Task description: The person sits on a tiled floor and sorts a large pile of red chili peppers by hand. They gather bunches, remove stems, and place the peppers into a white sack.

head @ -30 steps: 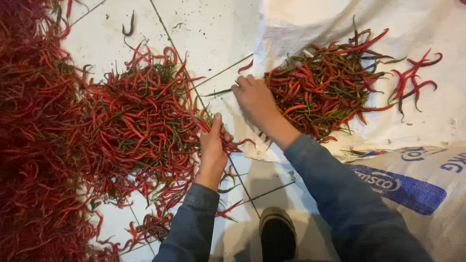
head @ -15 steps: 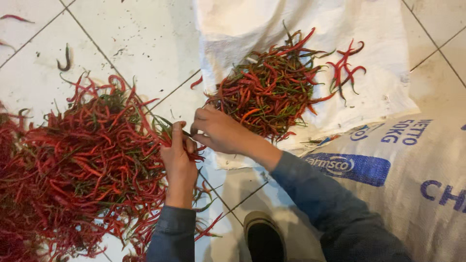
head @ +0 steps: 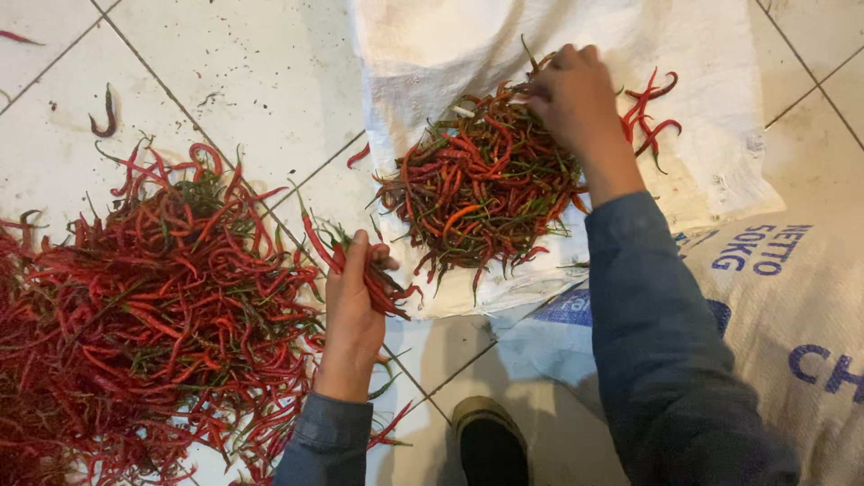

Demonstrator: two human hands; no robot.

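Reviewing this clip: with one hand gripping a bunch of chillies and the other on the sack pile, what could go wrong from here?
1. The left hand holds a bunch of red chillies whose ends hang free of its grip; some may slip out.
2. The right hand presses the sorted chilli pile on the white sack, whose edge chillies could spill onto the tile floor.
3. The shoe sits near loose chillies, so treading on them seems possible.

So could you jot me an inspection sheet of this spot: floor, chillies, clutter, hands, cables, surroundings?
Surface: white tiled floor, speckled with dirt.
Job's things: large chilli heap on the tiles; smaller chilli pile on a white woven sack.
Clutter: stray chillies on the tiles, loose chilli cluster on the sack.
Hands: left hand grips a chilli bunch; right hand rests on the smaller pile.
Cables: nothing seen.
Surroundings: printed filled sack, dark shoe.
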